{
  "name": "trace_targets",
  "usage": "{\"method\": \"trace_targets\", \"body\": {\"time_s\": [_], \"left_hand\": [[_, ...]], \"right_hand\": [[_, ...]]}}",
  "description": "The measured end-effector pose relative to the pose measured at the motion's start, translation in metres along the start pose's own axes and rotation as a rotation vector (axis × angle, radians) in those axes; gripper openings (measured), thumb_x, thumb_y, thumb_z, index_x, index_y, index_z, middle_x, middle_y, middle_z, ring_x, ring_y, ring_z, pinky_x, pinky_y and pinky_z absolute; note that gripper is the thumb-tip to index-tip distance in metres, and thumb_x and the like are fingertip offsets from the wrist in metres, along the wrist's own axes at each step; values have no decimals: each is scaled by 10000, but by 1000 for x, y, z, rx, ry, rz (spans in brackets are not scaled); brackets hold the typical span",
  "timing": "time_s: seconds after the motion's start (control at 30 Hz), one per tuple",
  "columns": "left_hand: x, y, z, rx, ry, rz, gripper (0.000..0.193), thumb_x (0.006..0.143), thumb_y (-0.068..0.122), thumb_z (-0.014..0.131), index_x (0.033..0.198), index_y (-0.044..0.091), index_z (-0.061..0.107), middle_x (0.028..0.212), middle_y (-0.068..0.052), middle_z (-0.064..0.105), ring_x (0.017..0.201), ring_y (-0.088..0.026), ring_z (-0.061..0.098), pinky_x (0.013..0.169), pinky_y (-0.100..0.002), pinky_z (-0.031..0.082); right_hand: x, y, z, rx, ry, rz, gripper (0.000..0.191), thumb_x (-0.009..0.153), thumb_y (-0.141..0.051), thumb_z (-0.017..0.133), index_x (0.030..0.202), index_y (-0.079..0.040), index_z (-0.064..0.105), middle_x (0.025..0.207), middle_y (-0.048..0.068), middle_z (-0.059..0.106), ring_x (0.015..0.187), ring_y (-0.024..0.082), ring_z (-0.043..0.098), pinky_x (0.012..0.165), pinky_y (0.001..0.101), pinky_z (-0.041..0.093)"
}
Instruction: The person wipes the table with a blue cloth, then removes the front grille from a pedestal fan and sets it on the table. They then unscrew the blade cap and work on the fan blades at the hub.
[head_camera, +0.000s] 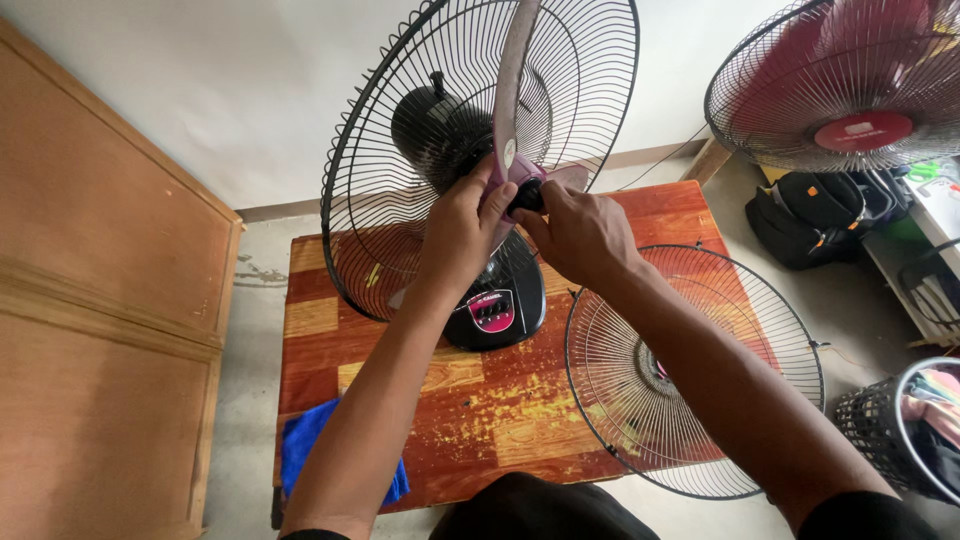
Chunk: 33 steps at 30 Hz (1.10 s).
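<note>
A table fan stands on a low wooden table (480, 420), with its rear wire guard (400, 150) on and the front guard off. My left hand (462, 222) holds the hub of the pink fan blade (512, 110). My right hand (575, 232) pinches the small black blade knob (529, 196) at the hub's centre. The fan's black base (498, 305) with a pink button panel sits just below both hands. The motor housing (432, 125) shows behind the guard.
The detached front guard (690, 380) lies on the table's right side, overhanging the edge. A blue cloth (300, 445) lies at the front left corner. A second fan (850, 85), a black bag (815, 215), a black basket (880, 420) and wooden panels (100, 300) surround the table.
</note>
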<state>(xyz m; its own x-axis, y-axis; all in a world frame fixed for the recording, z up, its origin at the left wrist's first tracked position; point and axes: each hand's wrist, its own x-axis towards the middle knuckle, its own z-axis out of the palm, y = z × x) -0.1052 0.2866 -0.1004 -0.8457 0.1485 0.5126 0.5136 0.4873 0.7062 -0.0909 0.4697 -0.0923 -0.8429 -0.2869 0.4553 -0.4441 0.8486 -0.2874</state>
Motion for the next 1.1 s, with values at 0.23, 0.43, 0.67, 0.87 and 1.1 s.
{"method": "trace_targets", "body": {"time_s": [0.23,0.43,0.67,0.87,1.1], "left_hand": [[0,-2,5,34,-14,-25,509,1061,430,528,1420,74,593,1030,-145,757,878,-277,766,737,-386,611],[-4,-4,4,-31,45,40,473,1071,383,561,1406,51,598,1082,-176,744,955,-322,750,782,-405,598],[-3,-4,4,-18,36,28,466,1063,375,572,1394,49,605,1074,-181,751,947,-328,751,787,-411,589],[-3,4,-2,-79,1,-26,475,1042,378,574,1397,63,607,1041,-182,767,931,-315,770,779,-403,598],[-5,2,-5,-83,-5,36,516,1070,417,542,1441,60,561,1083,-188,757,976,-337,758,803,-407,590]], "right_hand": [[-3,0,2,66,23,-2,412,1014,-412,644,870,-30,587,587,125,619,488,333,627,475,474,469],[-3,-4,4,157,18,109,425,1029,-404,610,820,-35,609,584,149,619,491,341,631,484,479,479],[-4,-1,8,138,16,135,453,1031,-420,612,814,-22,620,587,172,621,514,361,631,505,495,479],[4,2,-10,27,-247,269,532,927,-610,656,933,-80,704,631,76,705,534,241,705,502,417,543],[11,13,-39,-108,-107,-69,538,881,-615,729,972,-86,723,699,65,723,620,258,712,551,425,538]]}}
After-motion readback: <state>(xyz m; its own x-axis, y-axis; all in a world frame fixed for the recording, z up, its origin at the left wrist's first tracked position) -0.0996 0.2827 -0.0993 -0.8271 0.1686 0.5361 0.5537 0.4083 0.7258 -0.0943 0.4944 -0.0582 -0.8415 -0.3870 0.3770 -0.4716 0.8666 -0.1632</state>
